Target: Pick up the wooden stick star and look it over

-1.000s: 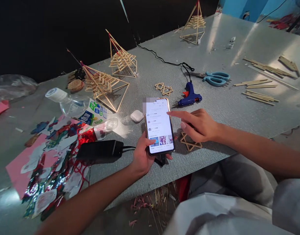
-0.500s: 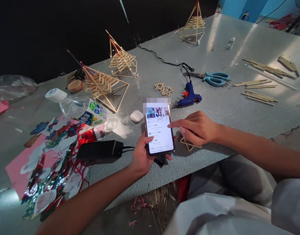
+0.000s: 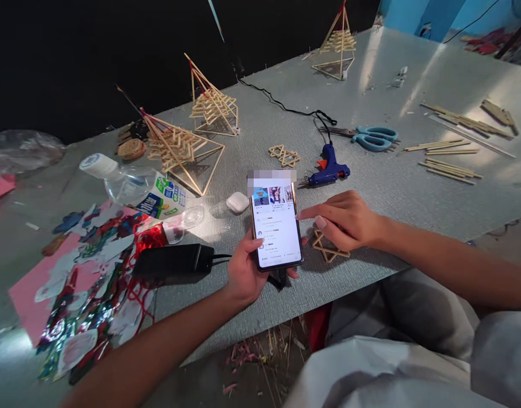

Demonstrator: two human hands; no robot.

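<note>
My left hand (image 3: 244,271) grips a smartphone (image 3: 276,226) by its lower end, thumb on the lit screen, which shows small pictures and lines of text. A black cable runs from the phone's base to a black power bank (image 3: 174,260) on the grey table (image 3: 392,187). My right hand (image 3: 345,220) hovers at the phone's right edge, index finger stretched out towards the screen and the other fingers curled, holding nothing. Under that hand lies a flat star made of wooden sticks (image 3: 328,247).
Left of the phone are a white earbud case (image 3: 237,202), a lying plastic bottle (image 3: 135,188) and coloured paper scraps (image 3: 82,272). Stick pyramids (image 3: 182,148) stand behind. A blue glue gun (image 3: 328,167), blue scissors (image 3: 371,137) and loose sticks (image 3: 449,158) lie to the right.
My right index finger slid down the phone's right edge and the screen content scrolled, the pictures moving from bottom to top. My left hand kept its hold.
</note>
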